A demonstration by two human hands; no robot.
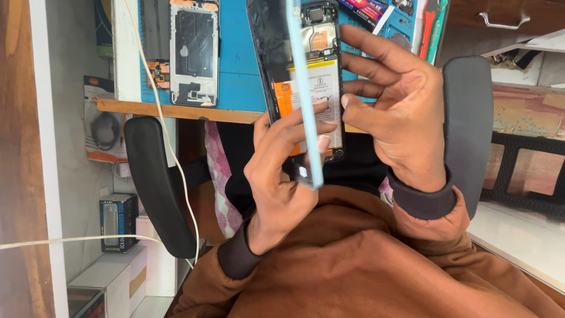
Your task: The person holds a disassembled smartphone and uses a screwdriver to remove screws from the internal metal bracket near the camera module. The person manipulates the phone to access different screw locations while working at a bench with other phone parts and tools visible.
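Phone (306, 76), opened at the back, held upright between our two hands above the lap and just in front of the desk edge (170, 110); our left hand (282, 171) curls its fingers (294, 126) around the lower part of the body, thumb pressed across the white battery (321, 88), while its grip also steadies the pale blue back cover (305, 100), which stands edge-on to the camera and is lifted clear of the phone along most of its length; our right hand (406, 118) has its fingers spread, fingertips (347, 100) resting against the right rim of the phone and the thumb tip touching the battery face; neither hand is closed into a fist, both pinch lightly rather than clamp. As far as we can judge, the cover is already freed and the interior, with camera module and orange flex, lies exposed; whether the cover remains joined at its lower end we cannot tell, and the battery and boards appear to sit in place. Outward from the hands: brown sleeves (365, 277) with dark cuffs; the black armrests (156, 182) of the chair on either side; on the desk a blue work mat (238, 53) carrying a second stripped phone frame (194, 50); a white cable (170, 159) trailing down at the left; small boxes (118, 224) on the shelf below
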